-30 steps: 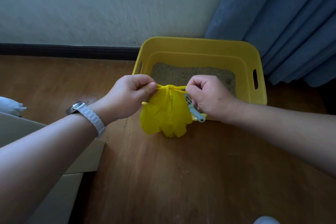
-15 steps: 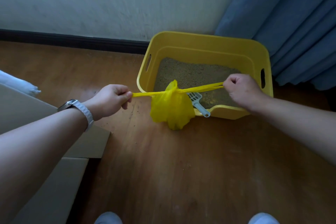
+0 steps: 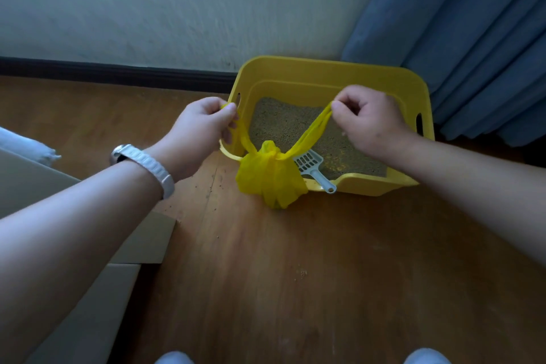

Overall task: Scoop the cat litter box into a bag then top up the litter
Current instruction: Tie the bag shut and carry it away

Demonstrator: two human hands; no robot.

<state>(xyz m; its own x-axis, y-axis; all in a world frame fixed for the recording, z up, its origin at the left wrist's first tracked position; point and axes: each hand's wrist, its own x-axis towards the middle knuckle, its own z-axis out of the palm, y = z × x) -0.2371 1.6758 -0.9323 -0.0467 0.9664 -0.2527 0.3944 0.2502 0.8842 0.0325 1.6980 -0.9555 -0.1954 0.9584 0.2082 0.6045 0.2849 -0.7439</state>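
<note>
Both hands are coming up and back in vs. half a sec ago: the bag handles, then pulled out flat and taut to each side, are now slanting up in a V from the knot. Left hand (image 3: 204,124) is pinching the left handle between thumb and fingers, over the box's near-left corner. Right hand (image 3: 369,118) is closed on the right handle, over the litter. Bag (image 3: 270,177) is hanging between them, knotted at the neck, its bottom just off or barely touching the floor (image 3: 295,275) by the box's (image 3: 325,68) near edge; can't tell which. Scoop (image 3: 310,164) is lying in the box w/ its handle over the low near lip. Litter (image 3: 283,121) is looking thin, esp. toward the near side.

Step in hand, prob.: tying off the bag, first knot done. Next move is likely calling for crossing the handles for a 2nd knot, or setting the bag down clear of the box, then fetching litter for the top-up, not yet begun. A few grains are scattered on the floor near the left wrist.
</note>
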